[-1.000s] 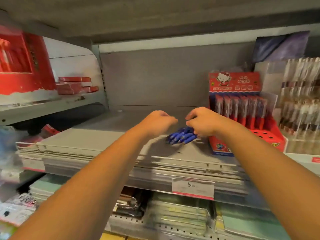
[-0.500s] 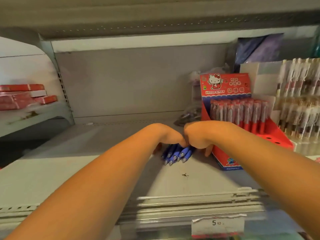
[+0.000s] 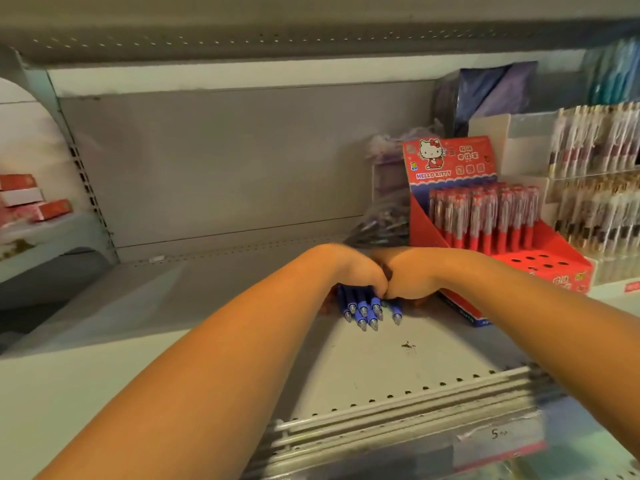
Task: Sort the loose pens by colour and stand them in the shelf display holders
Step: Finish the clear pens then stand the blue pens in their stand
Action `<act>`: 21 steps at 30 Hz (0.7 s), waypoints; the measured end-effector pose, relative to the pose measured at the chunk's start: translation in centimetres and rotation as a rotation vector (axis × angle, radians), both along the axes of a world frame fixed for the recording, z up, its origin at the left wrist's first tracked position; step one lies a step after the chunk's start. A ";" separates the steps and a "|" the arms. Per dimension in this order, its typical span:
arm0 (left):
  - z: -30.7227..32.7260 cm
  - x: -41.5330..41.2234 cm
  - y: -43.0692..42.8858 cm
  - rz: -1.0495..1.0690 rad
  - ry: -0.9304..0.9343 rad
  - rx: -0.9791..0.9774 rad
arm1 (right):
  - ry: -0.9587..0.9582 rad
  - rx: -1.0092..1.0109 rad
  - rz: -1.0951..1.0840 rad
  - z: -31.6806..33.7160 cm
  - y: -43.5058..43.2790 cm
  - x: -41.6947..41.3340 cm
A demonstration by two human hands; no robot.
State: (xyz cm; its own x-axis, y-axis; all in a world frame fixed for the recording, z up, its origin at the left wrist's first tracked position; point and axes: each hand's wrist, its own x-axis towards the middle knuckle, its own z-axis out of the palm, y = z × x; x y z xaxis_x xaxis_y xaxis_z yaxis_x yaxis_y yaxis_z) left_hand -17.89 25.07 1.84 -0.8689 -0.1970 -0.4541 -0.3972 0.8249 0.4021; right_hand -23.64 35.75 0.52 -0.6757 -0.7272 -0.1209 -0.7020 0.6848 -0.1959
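Observation:
Several loose blue pens [image 3: 364, 308] lie in a bunch on the grey shelf [image 3: 214, 306], tips pointing toward me. My left hand [image 3: 349, 271] and my right hand [image 3: 412, 271] sit knuckle to knuckle on top of the bunch, fingers curled down around the pens. The far ends of the pens are hidden under my hands. Just right of them stands a red Hello Kitty display holder [image 3: 550, 268] with a block of red pens [image 3: 485, 216] upright in its back rows and empty holes in front.
A clear bag of mixed pens [image 3: 381, 226] lies behind my hands against the holder. Racks of packaged pens [image 3: 595, 188] fill the right end of the shelf. Red boxes [image 3: 34, 202] sit on the neighbouring shelf at left. A price tag [image 3: 498, 441] marks the front rail.
My hands have closed together over the blue pens, from apart to touching, and the view has moved closer to the shelf. The pens are gathered tighter beneath them.

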 end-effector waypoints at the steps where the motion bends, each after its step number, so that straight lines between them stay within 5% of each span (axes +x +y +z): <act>1: -0.3 -0.2 0.0 0.008 -0.010 -0.025 | 0.004 0.019 -0.007 0.0 0.2 0.1; 6: -1.2 -0.9 0.3 0.033 -0.056 0.013 | 0.088 0.119 -0.022 -0.3 0.8 0.4; 13: -0.3 -1.4 1.6 0.012 0.097 -0.103 | 0.148 0.053 -0.131 0.0 1.2 1.2; 21: -0.1 -3.8 1.7 -0.002 0.034 -0.318 | 0.097 -0.036 -0.162 0.0 1.4 0.4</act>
State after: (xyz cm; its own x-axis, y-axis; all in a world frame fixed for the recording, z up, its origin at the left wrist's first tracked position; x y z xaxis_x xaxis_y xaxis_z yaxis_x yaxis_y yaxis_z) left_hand -21.68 26.77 1.75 -0.8832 -0.3227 -0.3404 -0.3861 0.9122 0.1370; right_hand -23.21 37.10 0.55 -0.7914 -0.6107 -0.0257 -0.5999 0.7841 -0.1593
